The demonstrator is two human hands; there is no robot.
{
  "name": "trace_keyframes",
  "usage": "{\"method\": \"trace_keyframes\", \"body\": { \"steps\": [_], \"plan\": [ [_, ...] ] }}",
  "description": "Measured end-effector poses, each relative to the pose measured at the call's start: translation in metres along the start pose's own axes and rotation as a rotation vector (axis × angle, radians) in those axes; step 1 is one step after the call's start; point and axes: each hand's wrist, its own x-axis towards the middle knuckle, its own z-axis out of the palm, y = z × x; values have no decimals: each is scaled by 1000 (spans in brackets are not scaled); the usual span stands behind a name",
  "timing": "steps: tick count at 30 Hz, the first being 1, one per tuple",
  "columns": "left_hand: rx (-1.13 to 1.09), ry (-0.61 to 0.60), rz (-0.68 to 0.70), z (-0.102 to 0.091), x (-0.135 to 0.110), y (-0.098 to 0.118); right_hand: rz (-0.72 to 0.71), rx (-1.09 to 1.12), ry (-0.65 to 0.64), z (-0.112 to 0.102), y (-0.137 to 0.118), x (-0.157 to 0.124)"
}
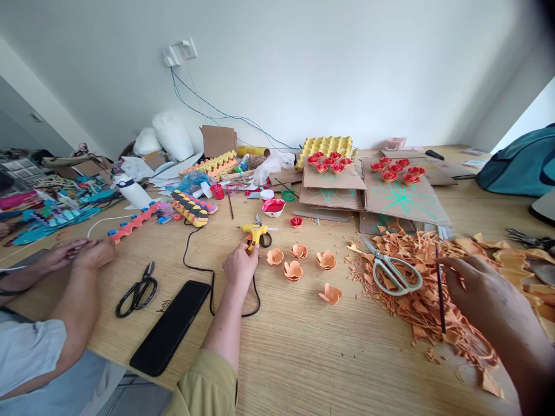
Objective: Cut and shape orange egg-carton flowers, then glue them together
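Observation:
My left hand [241, 264] is wrapped round the grip of a yellow glue gun [256, 233], whose black cord loops over the table. Just right of it stand several orange egg-carton flowers [293, 270], with one red flower [296, 222] behind them. My right hand [485, 292] is over a heap of orange carton scraps [427, 315], fingertips at a thin dark paintbrush [441, 294]; the grip is partly hidden. White-handled scissors [396, 274] lie on the scraps beside that hand. A bowl of red paint [273, 207] sits beyond the glue gun.
At left a co-worker's hands [82, 252] rest near a red carton strip [133, 222]. Black scissors [137, 290] and a phone [170, 328] lie between us. Red flowers stand on cardboard pieces [401, 202] at the back; a teal bag [520, 164] is far right.

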Motion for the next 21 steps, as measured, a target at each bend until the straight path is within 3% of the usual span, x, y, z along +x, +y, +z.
{"method": "trace_keyframes", "body": {
  "steps": [6,12,14,16,21],
  "plan": [
    [-128,31,-24,0,6,-3,39,44,88,-11,-17,1],
    [-257,159,48,-9,0,5,-63,179,155,-10,-36,0],
    [-296,218,121,-12,-12,16,-103,315,148,-8,-50,-1],
    [-391,303,290,-14,-30,29,-88,500,142,-7,-72,-4],
    [-526,240,664,-18,-92,65,-12,1075,-142,-18,-142,-18]
  ]
}}
